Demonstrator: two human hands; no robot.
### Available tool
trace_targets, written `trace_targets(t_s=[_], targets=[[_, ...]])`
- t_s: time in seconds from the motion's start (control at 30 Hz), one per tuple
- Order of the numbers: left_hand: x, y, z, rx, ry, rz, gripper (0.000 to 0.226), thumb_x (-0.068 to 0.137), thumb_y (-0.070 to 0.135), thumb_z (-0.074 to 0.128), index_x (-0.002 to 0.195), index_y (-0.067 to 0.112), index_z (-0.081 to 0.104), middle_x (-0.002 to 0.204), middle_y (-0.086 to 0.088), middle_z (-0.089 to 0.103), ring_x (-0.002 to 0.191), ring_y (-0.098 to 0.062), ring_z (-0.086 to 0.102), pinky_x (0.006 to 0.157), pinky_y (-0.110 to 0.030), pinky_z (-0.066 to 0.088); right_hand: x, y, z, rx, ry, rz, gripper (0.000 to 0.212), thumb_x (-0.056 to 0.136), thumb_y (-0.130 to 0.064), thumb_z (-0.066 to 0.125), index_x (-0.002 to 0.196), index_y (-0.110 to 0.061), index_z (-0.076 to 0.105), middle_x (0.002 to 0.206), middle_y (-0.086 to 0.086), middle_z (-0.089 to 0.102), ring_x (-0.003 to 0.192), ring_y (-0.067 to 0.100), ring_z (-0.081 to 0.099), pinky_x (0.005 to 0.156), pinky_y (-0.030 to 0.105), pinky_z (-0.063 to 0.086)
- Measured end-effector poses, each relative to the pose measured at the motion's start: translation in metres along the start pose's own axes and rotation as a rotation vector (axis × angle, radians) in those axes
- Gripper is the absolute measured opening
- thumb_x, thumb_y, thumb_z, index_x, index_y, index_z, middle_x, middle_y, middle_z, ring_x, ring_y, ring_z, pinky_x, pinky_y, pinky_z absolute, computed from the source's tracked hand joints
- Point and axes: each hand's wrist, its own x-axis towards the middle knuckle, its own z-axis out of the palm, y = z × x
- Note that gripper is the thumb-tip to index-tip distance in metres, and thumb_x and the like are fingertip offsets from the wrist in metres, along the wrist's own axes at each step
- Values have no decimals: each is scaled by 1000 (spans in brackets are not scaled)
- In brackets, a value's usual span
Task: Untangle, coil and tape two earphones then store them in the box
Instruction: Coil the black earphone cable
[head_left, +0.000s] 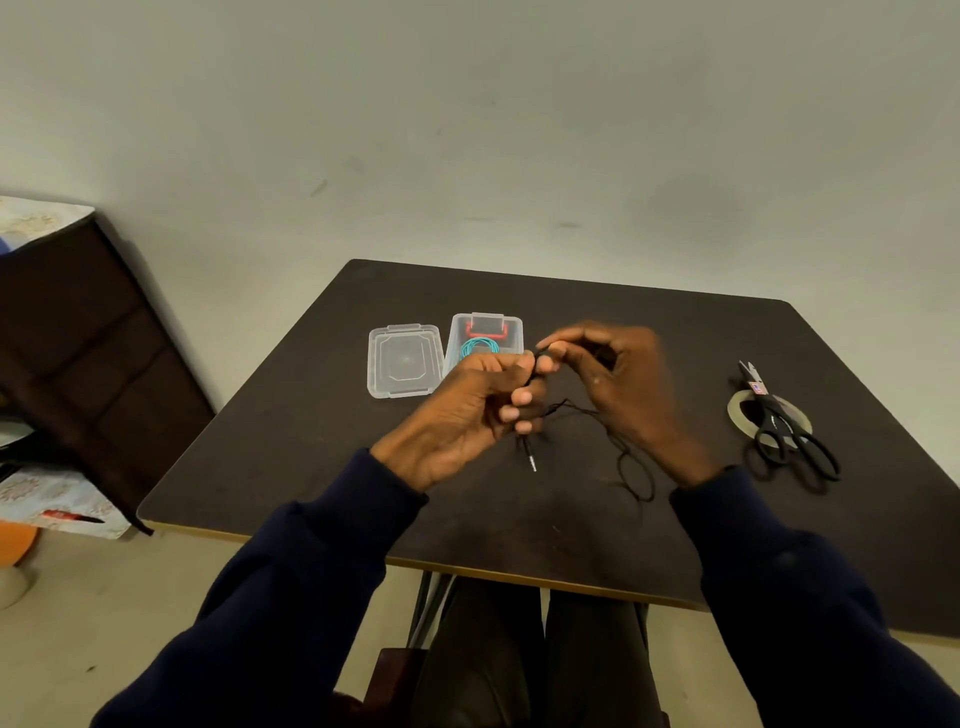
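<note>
Two dark blue fabric sleeves (311, 571) reach in over the pale-edged near side of a dark, matt, square-cornered worktop (311, 441). Below and right of the right grip (618, 384), the thin black earphone cord (631, 467) lies in a loose oval loop on the worktop; from there it climbs leftward to both grips. Under the left grip (467, 405) the cord's slim metal plug (531, 460) hangs with its long axis nearly upright, tip pointing down toward the near edge. The left grip has its fingers curled round the cord; the right grip, slightly blurred, pinches the same cord between thumb and forefinger, just beside the left thumb.

Right of the right grip, well apart, black-handled scissors (789, 431) lie across a clear tape roll (735, 410), blades pointing away; a small red and white label (758, 387) near the pivot is too small to read. Just beyond the left grip stands an open clear plastic box (511, 332) holding a coiled teal earphone (479, 347) and something red; left of it lies the flat clear lid (404, 361).
</note>
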Motion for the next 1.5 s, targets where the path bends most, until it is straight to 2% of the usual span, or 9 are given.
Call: trace_targets(t_s=[0.2,0.3,0.4,0.63,0.87,1.07,1.23,1.33,1.5], targets=[[6,12,-7,-323,-10,189,16,98,14,44,102,8,58,98,-10,73,82,-19,71,82,-34,60,-29,1,34,364,-111,293,21,103,-10,56,99,-5,76,77,13,74,51,16,53,47,19,42],[10,17,-8,-385,-49,264,19,98,14,43,107,5,58,127,-22,66,121,-35,63,107,-44,48,-40,-3,42,419,-235,318,24,105,-12,52,117,-6,72,80,13,75,51,17,56,48,21,43],[15,15,-11,-348,-41,334,24,98,12,43,116,1,54,139,-27,55,132,-41,53,114,-47,40,-46,-9,42,375,-343,313,26,106,-11,51,125,-5,67,87,12,77,57,25,67,56,30,51],[21,-5,-20,530,244,448,29,107,6,39,117,-13,58,113,-22,72,107,-30,71,102,-42,52,-48,-21,19,84,-306,187,17,102,-17,60,104,-7,74,71,1,71,48,15,65,53,32,57],[8,-17,-9,787,229,223,34,105,9,39,83,7,64,64,-8,58,56,-15,54,57,-25,46,-22,-28,-11,-115,-213,34,11,92,-20,72,97,-14,80,79,-11,73,68,7,69,63,14,51],[-2,-13,-5,491,35,42,37,108,27,39,85,9,62,55,2,38,47,-6,35,55,-24,40,-3,-16,-22,-69,-102,66,7,88,-20,77,89,-14,80,69,-6,72,59,7,66,57,12,45],[-3,-5,-9,8,-53,102,25,107,14,35,93,9,55,69,-5,59,48,-10,48,64,-29,51,-6,1,0,262,-91,222,13,94,-19,69,94,-8,77,71,0,70,54,7,57,52,18,45],[-3,3,-7,-222,-85,178,24,102,12,36,101,4,59,98,-15,74,82,-25,74,84,-36,59,-18,5,18,419,-107,319,16,99,-13,62,92,-9,76,69,3,68,50,11,50,46,19,40],[7,13,-11,-382,-137,330,28,99,8,37,122,0,52,144,-27,50,136,-41,48,119,-49,32,-39,-1,43,433,-287,351,22,104,-14,54,109,-3,73,68,3,67,48,14,53,47,24,43]])
